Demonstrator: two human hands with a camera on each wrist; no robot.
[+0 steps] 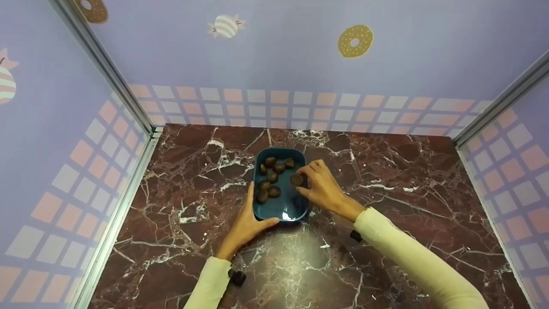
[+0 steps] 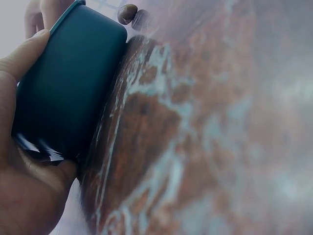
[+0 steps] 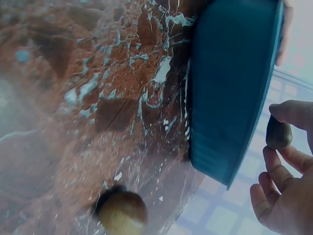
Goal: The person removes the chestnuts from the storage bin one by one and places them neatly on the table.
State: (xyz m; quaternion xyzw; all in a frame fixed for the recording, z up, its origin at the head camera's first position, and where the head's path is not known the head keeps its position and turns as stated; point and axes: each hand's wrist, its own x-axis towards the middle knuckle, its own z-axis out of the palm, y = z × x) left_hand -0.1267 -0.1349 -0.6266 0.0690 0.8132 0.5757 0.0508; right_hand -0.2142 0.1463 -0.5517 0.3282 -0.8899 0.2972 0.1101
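A dark teal rectangular container (image 1: pixel 288 201) with rounded corners stands on the marbled surface. Inside it lie several brown chestnuts (image 1: pixel 274 192), mostly along its left side and far end. At the near left corner, my left hand (image 1: pixel 245 223) grips the container, with fingers along the left wall and the thumb at the near edge. Over the container's right side, my right hand (image 1: pixel 325 187) pinches one chestnut (image 3: pixel 279 133) between thumb and fingertips. That chestnut is held just above the rim in the right wrist view.
Outside the container, a loose chestnut (image 3: pixel 123 213) lies on the marbled tabletop (image 1: pixel 386 193). The left wrist view shows a brown chestnut (image 2: pixel 127 14) beyond the container. Patterned lilac walls (image 1: pixel 283 56) enclose the back and sides, with metal strips (image 1: pixel 146 128) at the corners.
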